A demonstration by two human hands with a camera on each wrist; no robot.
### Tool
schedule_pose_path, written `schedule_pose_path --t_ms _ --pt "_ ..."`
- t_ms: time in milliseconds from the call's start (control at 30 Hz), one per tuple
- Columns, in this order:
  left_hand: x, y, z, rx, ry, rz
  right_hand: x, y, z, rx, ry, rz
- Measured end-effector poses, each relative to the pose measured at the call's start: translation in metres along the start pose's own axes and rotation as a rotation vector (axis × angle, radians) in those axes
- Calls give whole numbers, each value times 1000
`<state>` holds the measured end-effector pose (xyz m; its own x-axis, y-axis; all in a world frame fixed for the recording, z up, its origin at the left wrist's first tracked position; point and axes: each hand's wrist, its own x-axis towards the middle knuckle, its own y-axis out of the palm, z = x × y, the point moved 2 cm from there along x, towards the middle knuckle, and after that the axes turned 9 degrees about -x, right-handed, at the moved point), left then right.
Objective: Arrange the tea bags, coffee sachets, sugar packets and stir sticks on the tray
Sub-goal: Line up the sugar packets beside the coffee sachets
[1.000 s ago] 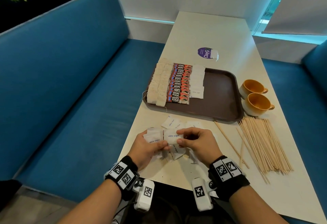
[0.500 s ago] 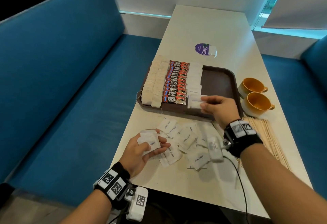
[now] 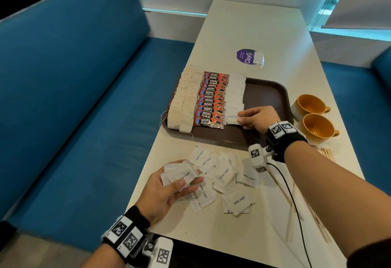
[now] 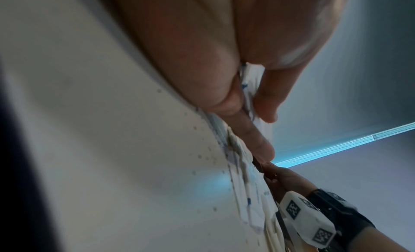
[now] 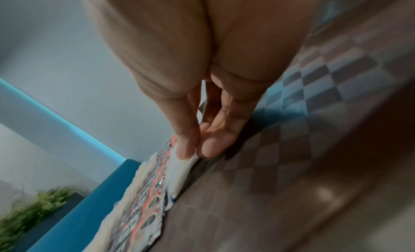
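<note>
A brown tray (image 3: 265,96) holds a column of tea bags (image 3: 183,100), a column of red coffee sachets (image 3: 211,100) and a column of white sugar packets (image 3: 235,96). My right hand (image 3: 240,119) pinches one sugar packet (image 3: 231,119) at the near end of that column, low over the tray. My left hand (image 3: 182,180) holds a small stack of sugar packets (image 3: 179,174) above the table's near left. Loose sugar packets (image 3: 226,178) lie scattered on the table (image 3: 249,31) between tray and me. In the right wrist view my fingertips (image 5: 183,152) pinch the packet's edge (image 5: 185,164).
Two orange cups (image 3: 313,119) stand right of the tray. Wooden stir sticks (image 3: 317,223) lie on the table at the right, partly under my right arm. A purple round sticker (image 3: 246,56) with a white packet on it lies beyond the tray. Blue bench seats flank the table.
My right hand took one sugar packet from the stack in my left hand, carried it to the tray and lowered it to the sugar column's near end. The left hand stayed put.
</note>
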<state>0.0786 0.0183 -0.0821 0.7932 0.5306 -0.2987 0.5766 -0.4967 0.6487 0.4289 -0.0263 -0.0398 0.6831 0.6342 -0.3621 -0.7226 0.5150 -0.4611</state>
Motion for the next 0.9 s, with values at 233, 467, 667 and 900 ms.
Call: schedule_pose_path --t_ms 233,467,667,900 --pt "-1 4 -1 -36 1 -6 6 1 6 -173 4 -51" --pt "-2 5 -2 -48 17 -49 -36 14 22 41 -13 -122" --pt "-5 11 -3 -7 25 -102 -135 67 21 76 -132 204" --pt "-8 10 -3 54 10 -136 -185 110 -16 174 -11 225"
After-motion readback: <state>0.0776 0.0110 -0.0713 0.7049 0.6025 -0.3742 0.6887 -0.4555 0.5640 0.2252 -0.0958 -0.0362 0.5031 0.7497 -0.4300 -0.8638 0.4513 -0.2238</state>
